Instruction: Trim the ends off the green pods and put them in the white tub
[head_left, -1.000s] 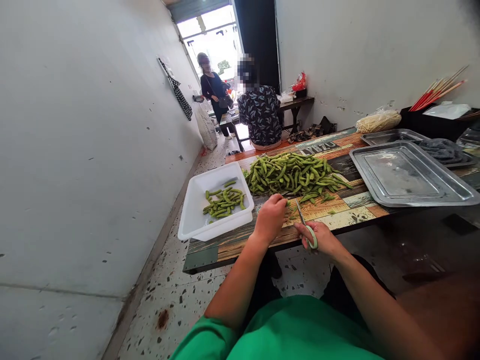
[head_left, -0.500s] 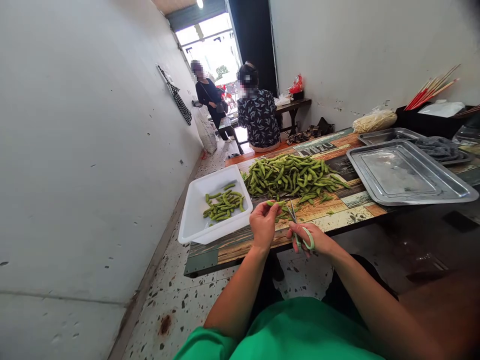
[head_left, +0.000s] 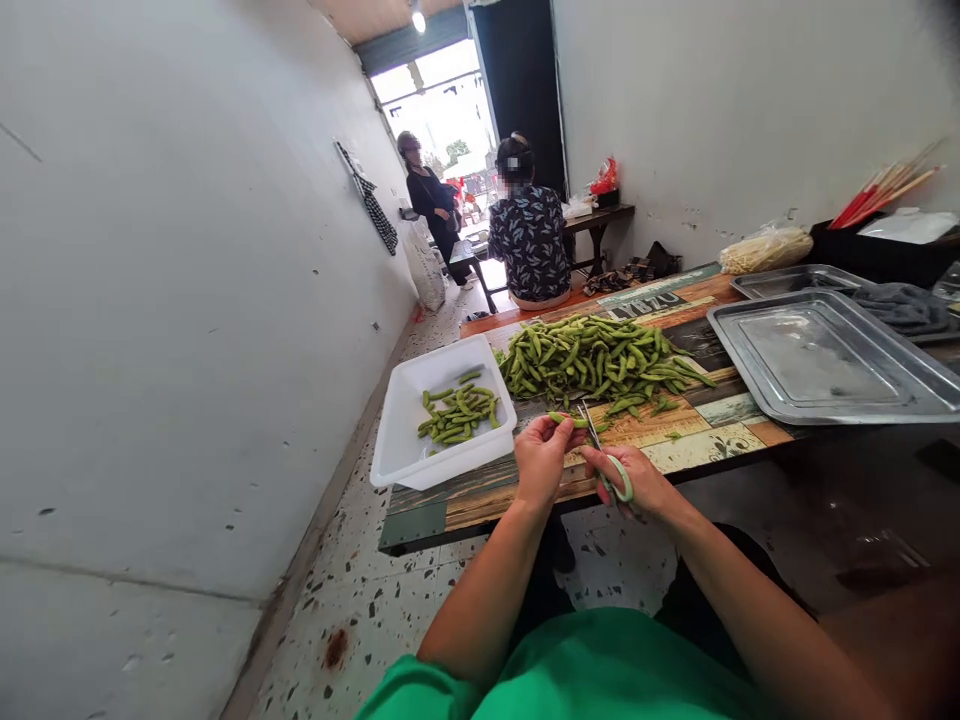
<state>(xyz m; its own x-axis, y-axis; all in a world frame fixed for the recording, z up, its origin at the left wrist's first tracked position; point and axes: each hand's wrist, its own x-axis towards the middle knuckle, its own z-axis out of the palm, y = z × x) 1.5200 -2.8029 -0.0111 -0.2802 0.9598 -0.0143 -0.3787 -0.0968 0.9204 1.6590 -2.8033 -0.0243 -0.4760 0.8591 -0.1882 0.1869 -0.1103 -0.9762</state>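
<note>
My left hand [head_left: 541, 458] pinches a green soybean pod [head_left: 559, 417] over the near edge of the table. Close on its right, my right hand [head_left: 634, 480] grips scissors [head_left: 616, 478] with pale green handles. The blades point up and away from me, their tips beside the pod's right end. Beyond my hands lies a large heap of pods [head_left: 592, 355]. A white plastic tub [head_left: 397, 465] stands left of the heap, with several pods [head_left: 457, 412] on its bottom. Small green scraps lie on the wood near the scissors.
On the table's [head_left: 720, 440] right side rest a metal tray [head_left: 832, 360], a second tray behind it with a dark cloth [head_left: 900, 305], a bag of thin sticks [head_left: 765, 245] and a black box of skewers [head_left: 847, 240]. One person [head_left: 529, 240] sits ahead; another person [head_left: 431, 200] stands near the doorway.
The whole view has shifted slightly, so things appear a little further right. The scissor blades look closer together, at the pod's end. Both hands keep their hold.
</note>
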